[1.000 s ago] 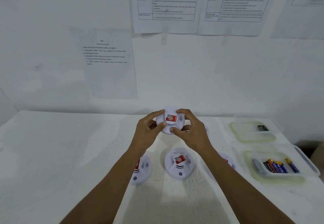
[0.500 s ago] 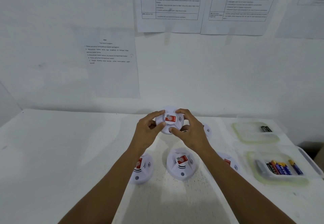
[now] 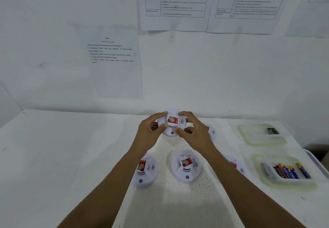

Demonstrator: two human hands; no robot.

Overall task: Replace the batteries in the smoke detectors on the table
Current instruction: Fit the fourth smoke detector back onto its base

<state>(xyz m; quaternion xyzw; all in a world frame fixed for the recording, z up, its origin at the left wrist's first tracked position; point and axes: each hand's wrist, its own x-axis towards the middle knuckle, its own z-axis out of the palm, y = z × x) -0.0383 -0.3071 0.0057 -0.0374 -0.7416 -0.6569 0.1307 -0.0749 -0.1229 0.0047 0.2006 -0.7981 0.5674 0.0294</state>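
Note:
A round white smoke detector point(image 3: 172, 123) with a red label is held above the table, face toward me. My left hand point(image 3: 149, 133) grips its left rim with thumb and fingers, and my right hand point(image 3: 194, 133) grips its right rim. On the table below lie other white detectors: one at the left point(image 3: 144, 171), one in the middle point(image 3: 186, 168), one partly hidden by my right forearm point(image 3: 236, 167), and one behind my right hand point(image 3: 211, 131). A clear tub point(image 3: 267, 181) at the right holds several coloured batteries point(image 3: 289, 171).
A second clear tub point(image 3: 256, 139) farther back at the right holds one dark battery point(image 3: 272, 131). The white table point(image 3: 62, 156) meets a white wall with printed paper sheets point(image 3: 114, 62) taped on it. A dark gap shows beyond the table's right edge.
The red label on the held detector has turned slightly within my hands, which stay on its rim. The camera view has shifted a little.

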